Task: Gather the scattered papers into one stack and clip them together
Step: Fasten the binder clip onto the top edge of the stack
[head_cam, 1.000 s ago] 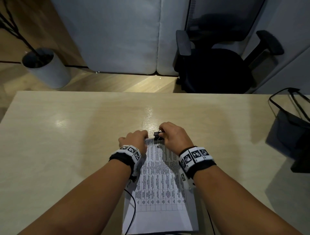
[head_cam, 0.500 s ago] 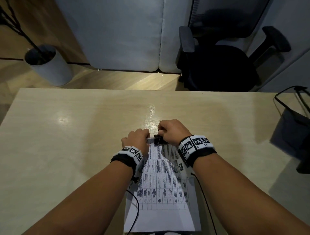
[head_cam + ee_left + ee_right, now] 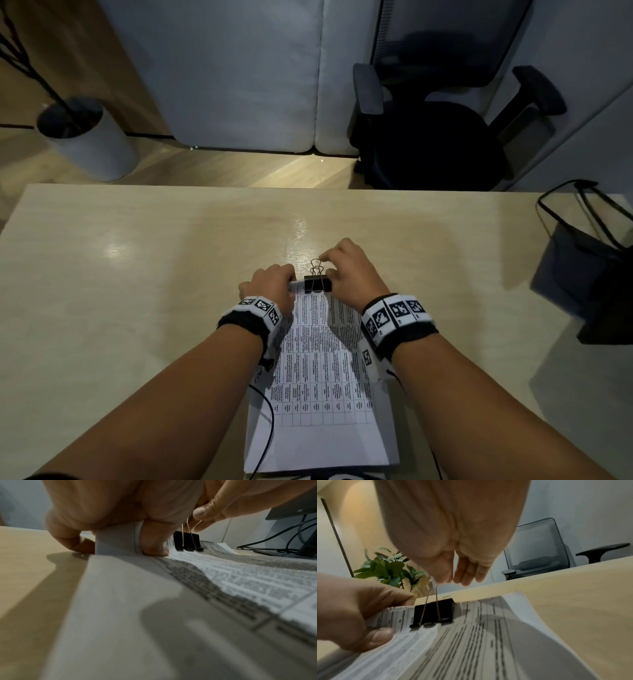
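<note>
Risk as I judge it: black metal binder clip [image 3: 318, 284] already bites the white printed paper stack [image 3: 318, 370] lying on the table; my left hand [image 3: 270, 284] pinches its far edge; my right hand [image 3: 346, 270] pinches the wire handle, which may snap back or skew the sheets.

Pale wood desk [image 3: 137, 274], glare at centre. Beyond its far edge: wood-plank floor [image 3: 239, 171], grey padded panels [image 3: 239, 68], black mesh-backed office chair [image 3: 428, 144]. White cylindrical planter [image 3: 89, 140] stood off the far left corner. Dark bag [image 3: 582, 274] sat at the right edge.
</note>
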A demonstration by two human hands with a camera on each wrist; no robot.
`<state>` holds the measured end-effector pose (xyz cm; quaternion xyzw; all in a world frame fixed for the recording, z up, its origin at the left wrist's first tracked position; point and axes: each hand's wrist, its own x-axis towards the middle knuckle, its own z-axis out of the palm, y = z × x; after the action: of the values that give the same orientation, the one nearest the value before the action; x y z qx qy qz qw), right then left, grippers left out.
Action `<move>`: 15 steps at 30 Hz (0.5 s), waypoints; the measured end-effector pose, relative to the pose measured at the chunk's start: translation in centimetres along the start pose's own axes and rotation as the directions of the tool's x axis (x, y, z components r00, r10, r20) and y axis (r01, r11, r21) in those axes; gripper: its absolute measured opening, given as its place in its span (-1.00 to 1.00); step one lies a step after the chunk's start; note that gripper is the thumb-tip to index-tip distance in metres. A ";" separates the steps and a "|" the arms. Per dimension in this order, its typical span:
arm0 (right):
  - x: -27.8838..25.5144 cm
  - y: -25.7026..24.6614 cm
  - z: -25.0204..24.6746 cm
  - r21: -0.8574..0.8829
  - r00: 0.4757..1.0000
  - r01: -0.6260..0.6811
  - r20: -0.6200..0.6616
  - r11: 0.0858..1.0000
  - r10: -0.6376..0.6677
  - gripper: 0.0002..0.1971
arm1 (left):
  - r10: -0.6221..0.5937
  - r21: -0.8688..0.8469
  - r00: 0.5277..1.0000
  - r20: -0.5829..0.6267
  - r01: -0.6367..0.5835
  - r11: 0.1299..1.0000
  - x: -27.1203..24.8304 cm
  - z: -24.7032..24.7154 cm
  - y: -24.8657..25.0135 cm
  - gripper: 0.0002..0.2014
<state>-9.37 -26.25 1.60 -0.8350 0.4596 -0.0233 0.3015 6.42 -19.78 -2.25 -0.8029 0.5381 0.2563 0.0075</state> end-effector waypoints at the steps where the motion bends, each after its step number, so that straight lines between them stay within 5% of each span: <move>1: -0.3 0.1 0.2 0.019 1.000 0.000 -0.029 1.000 0.001 -0.67 | 0.002 0.000 1.000 -0.002 -0.002 1.000 0.0 0.0 0.0 -0.82; 6: -1.9 -0.5 0.6 0.103 0.999 0.002 -0.045 0.995 0.003 -0.75 | -0.003 0.018 1.000 0.006 0.002 1.000 0.0 0.0 0.0 -0.81; 11: -5.2 0.2 2.7 -0.191 0.988 0.145 0.086 0.971 -0.130 -0.75 | -0.026 0.037 0.999 0.023 0.025 0.999 0.1 -0.1 0.2 -0.82; 15: -6.1 0.5 3.2 -0.253 0.980 0.181 0.122 0.950 -0.154 -0.68 | -0.033 0.040 0.999 0.040 0.032 0.999 0.0 -0.3 0.4 -0.80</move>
<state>-12.24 -20.12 0.23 -0.9037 0.3703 0.0548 0.2078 6.22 -20.02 -1.86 -0.8059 0.5297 0.2616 0.0384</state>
